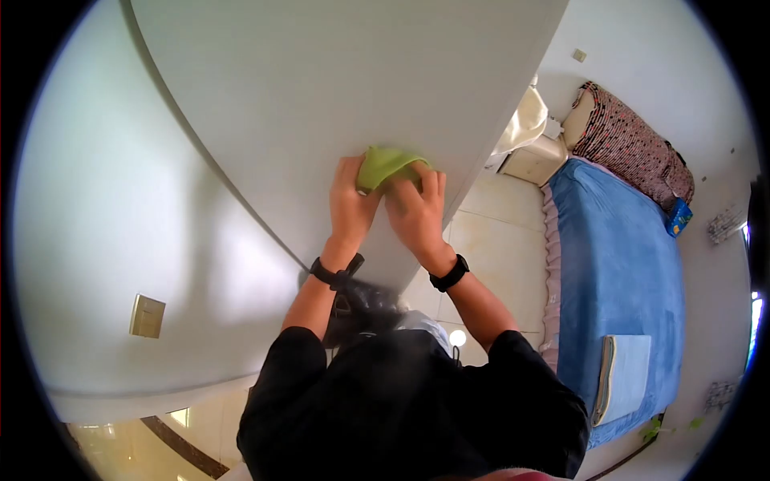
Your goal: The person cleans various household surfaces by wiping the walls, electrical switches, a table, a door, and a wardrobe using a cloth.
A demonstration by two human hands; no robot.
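Note:
A green cloth is bunched between my two hands, in front of a large pale flat panel. My left hand has its fingers closed on the cloth's left side. On the right side of the cloth, my right hand grips it with bent fingers. The hands are close together, wrists apart. Each wrist wears a black band.
To the right stands a bed with a blue cover, a patterned bundle and a folded light blue cloth. A small cream cabinet is beside it. A switch plate is on the left wall.

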